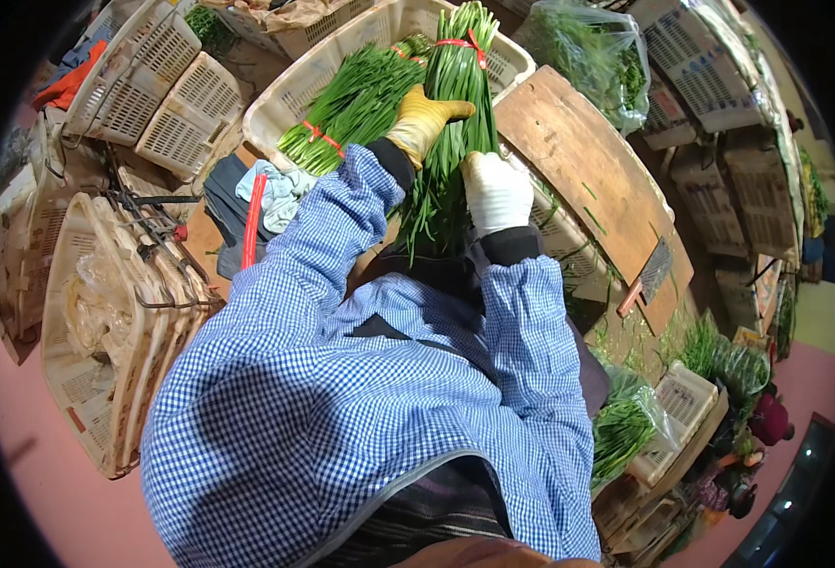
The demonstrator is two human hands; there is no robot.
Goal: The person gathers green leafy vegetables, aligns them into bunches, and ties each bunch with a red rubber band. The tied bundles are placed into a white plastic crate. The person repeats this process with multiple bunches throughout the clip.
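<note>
A bundle of long green leaf vegetables, likely Chinese chives (453, 85), lies across the rim of a white plastic crate (268, 117). Red tape ties it near its pale stem end, which points away from me. My left hand (424, 121), in a yellow-coated glove, grips the bundle at its middle, thumb over the leaves. Lower down, my right hand (497, 188), in a white glove, is closed at the bundle's right edge by the leafy end; its fingertips are hidden. More tied bundles (360, 99) lie in the crate, left of my left hand.
A cleaver (648, 273) rests on a wooden board (573, 163) at right. Red tape strips (254, 220) lie beside cloths (279, 192) at left. Stacked crates (91, 312) stand further left. A plastic bag of greens (587, 64) sits behind the board. Other people (733, 483) are far right.
</note>
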